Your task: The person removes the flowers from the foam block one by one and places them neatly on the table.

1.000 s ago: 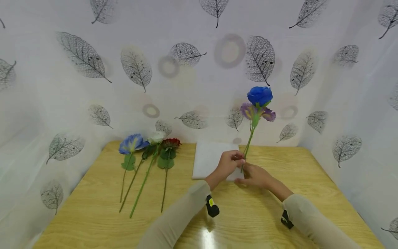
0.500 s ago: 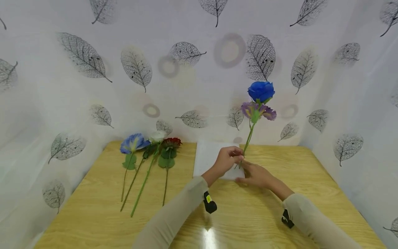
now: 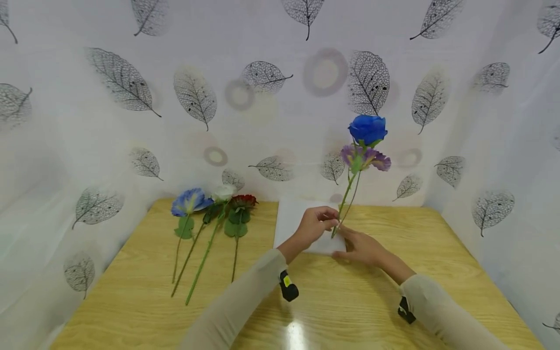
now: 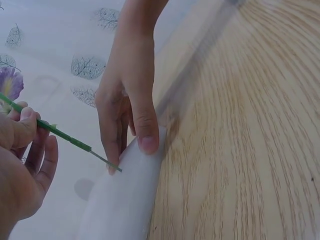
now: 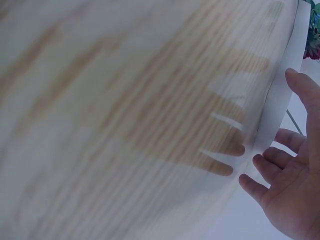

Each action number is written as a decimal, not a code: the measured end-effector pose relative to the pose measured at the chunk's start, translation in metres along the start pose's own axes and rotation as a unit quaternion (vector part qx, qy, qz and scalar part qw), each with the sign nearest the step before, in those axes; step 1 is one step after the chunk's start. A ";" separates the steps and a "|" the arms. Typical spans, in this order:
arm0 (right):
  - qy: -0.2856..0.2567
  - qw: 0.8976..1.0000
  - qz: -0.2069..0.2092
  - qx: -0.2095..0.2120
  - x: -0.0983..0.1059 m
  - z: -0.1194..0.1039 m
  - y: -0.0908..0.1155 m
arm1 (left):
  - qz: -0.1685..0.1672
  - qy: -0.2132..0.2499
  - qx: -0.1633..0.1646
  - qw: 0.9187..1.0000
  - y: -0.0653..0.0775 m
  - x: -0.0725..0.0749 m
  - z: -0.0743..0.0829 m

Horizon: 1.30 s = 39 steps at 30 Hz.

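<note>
My left hand (image 3: pixel 311 227) pinches green stems above a flat white slab (image 3: pixel 288 224). A blue rose (image 3: pixel 367 129) tops them, with a purple iris (image 3: pixel 377 160) just beneath it. The two stems cross and spread apart slightly. In the left wrist view, one green stem (image 4: pixel 65 136) slants down, its thin end at the slab near my other hand's fingers. My right hand (image 3: pixel 362 247) is at the slab's right side, thumb at the near edge. The right wrist view shows its fingers (image 5: pixel 272 170) loosely bent and spread, with no stem in them.
On the table's left lie a blue-violet flower (image 3: pixel 189 201), a white flower (image 3: pixel 224 192) and a dark red flower (image 3: pixel 243 201), with long stems toward me. A leaf-print curtain (image 3: pixel 271 121) stands behind the wooden table (image 3: pixel 341 311).
My left hand has drawn slightly left with the stems, and their lower ends have shifted left. The blue rose is a little higher, and the stems now stand farther apart. My right hand stays almost still.
</note>
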State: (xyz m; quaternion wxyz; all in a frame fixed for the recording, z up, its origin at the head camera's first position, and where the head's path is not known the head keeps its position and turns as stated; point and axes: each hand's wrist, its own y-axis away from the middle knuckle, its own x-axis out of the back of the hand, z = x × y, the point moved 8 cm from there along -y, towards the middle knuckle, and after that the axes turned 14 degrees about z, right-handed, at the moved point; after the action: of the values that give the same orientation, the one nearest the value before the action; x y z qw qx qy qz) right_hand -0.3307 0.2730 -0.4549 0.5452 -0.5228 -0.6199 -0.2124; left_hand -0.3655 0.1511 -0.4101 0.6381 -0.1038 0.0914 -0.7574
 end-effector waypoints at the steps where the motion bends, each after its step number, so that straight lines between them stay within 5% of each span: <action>1: 0.000 1.000 -0.001 0.000 0.000 0.000 0.000 | 0.001 -0.002 -0.002 1.000 0.000 0.002 0.000; 12: 0.010 1.000 -0.014 -0.008 -0.001 0.001 0.002 | -0.004 0.000 -0.021 1.000 0.003 0.026 0.003; 20: 0.010 1.000 -0.013 -0.010 0.001 0.000 0.003 | 0.003 -0.022 -0.027 0.999 0.013 0.045 0.022; 29: 0.011 1.000 -0.017 -0.010 0.002 -0.003 0.002 | 0.017 -0.039 -0.030 0.999 0.004 0.060 0.003; 39: 0.005 1.000 -0.017 -0.016 0.000 0.000 0.003 | 0.012 -0.046 -0.018 0.999 0.006 0.077 0.001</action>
State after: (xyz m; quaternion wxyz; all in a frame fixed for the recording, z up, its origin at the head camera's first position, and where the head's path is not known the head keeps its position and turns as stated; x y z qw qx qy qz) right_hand -0.3284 0.2741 -0.4554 0.5361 -0.5197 -0.6225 -0.2346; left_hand -0.3721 0.0743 -0.4081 0.6487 -0.1487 0.0769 -0.7424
